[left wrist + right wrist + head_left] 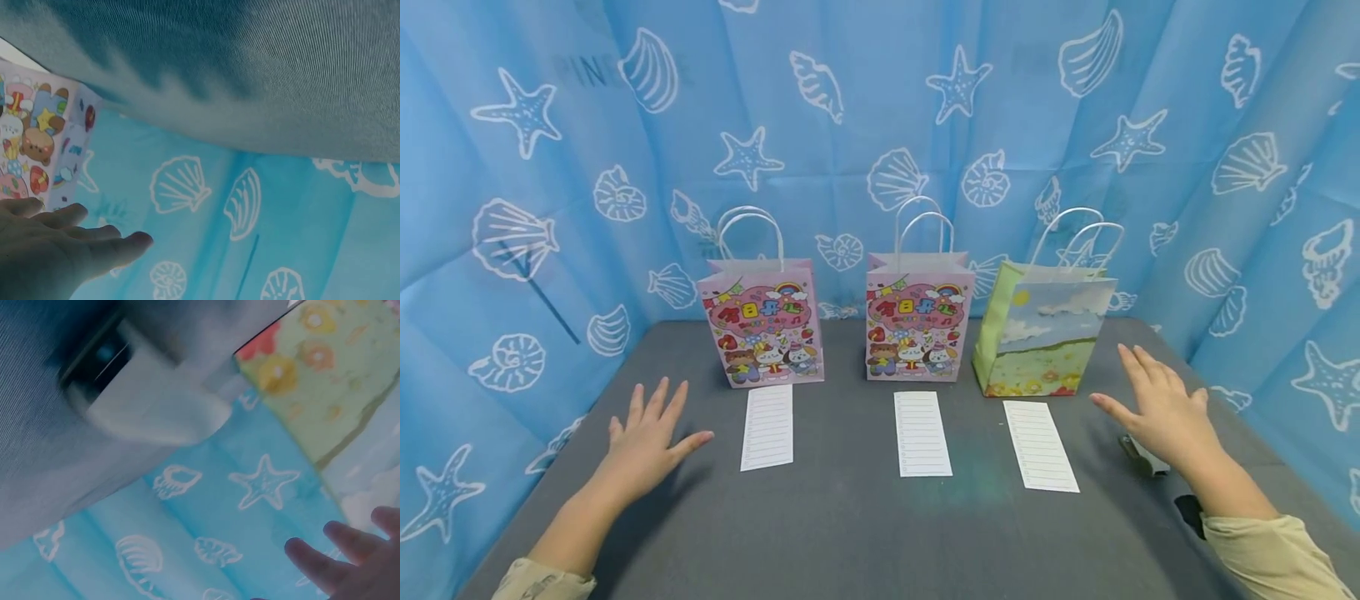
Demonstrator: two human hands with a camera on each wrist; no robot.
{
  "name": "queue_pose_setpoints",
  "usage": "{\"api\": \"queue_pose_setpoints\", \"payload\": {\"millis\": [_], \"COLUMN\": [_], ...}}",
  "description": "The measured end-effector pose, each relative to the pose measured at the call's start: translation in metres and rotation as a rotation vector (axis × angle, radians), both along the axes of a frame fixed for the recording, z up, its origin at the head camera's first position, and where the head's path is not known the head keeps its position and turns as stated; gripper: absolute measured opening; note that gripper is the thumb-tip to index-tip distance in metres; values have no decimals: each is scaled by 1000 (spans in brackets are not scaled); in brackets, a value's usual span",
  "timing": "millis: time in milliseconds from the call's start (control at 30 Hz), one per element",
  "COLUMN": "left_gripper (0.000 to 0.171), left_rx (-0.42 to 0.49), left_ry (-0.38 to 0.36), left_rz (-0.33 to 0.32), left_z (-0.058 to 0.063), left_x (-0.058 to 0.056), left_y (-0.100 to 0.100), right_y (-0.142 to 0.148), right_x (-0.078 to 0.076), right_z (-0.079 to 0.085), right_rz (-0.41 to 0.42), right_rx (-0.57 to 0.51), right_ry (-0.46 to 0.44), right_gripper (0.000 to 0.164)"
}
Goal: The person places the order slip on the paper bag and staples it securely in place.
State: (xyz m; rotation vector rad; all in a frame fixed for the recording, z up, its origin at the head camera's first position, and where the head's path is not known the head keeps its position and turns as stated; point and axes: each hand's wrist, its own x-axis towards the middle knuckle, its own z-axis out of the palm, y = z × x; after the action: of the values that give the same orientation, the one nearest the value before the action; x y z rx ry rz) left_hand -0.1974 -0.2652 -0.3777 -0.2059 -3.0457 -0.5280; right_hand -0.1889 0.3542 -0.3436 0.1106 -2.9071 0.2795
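My left hand [643, 446] hovers over the left side of the table, fingers spread and holding nothing. To its right lies a lined paper slip [767, 427], in front of a pink cartoon gift bag [767, 333]. On the other side my right hand [1168, 408] is also spread and holds nothing. Below its wrist lies a grey-green object shaped like a stapler [1144, 457], blurred in the right wrist view [156, 406]. Nearest the right fingers stands a green gift bag with a meadow picture [1048, 333]; another slip [1041, 446] lies before it.
Between those two bags stands a second pink gift bag [917, 321], upright with handles raised. A third lined slip [922, 433] lies in front of it. All rest on a grey-covered table [850, 533]. Behind hangs a blue curtain [865, 108] with white shells and starfish.
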Motion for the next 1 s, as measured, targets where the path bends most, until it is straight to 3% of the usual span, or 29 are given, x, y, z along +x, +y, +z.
{"api": "queue_pose_setpoints", "payload": {"millis": [467,700,1000], "left_gripper": [91,88,84], "left_rx": [47,43,18], "left_ry": [8,20,64], "left_rz": [-21,-17,-48], "left_z": [3,7,2], "left_x": [7,9,13], "left_y": [5,10,16], "right_y": [-50,-70,-86], "right_x": [7,5,3], "right_z": [3,8,7], "right_rz": [100,136,186], "right_rx": [-87,-74,-97], "right_ry": [86,71,55], "right_gripper": [83,81,80]}}
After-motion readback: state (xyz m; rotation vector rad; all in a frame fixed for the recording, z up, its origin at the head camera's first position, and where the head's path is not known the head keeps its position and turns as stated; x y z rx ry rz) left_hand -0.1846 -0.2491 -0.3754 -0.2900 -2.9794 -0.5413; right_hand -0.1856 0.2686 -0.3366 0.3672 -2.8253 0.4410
